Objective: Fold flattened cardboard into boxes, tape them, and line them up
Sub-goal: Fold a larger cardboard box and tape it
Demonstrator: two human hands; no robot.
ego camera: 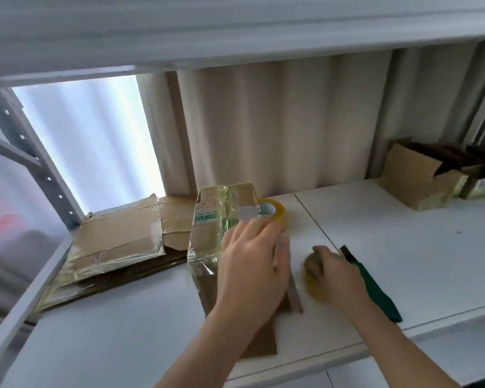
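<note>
- Head view: left hand [252, 259] laid flat on the folded box [224, 236], fingers straight, fingertips toward the roll of tape [272, 210] just behind the box.
- Right hand [324, 271] curled round a yellowish wad [310, 275], blurred, beside the box on the white shelf [403, 233].
- Green-handled knife [373, 284] just right of that hand.
- Flattened cardboard [118, 242] stacked left; finished boxes [420, 180] far right.

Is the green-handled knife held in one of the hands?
No. The green-handled knife lies on the white shelf beside the right hand, which grips a tape roll instead.
</note>
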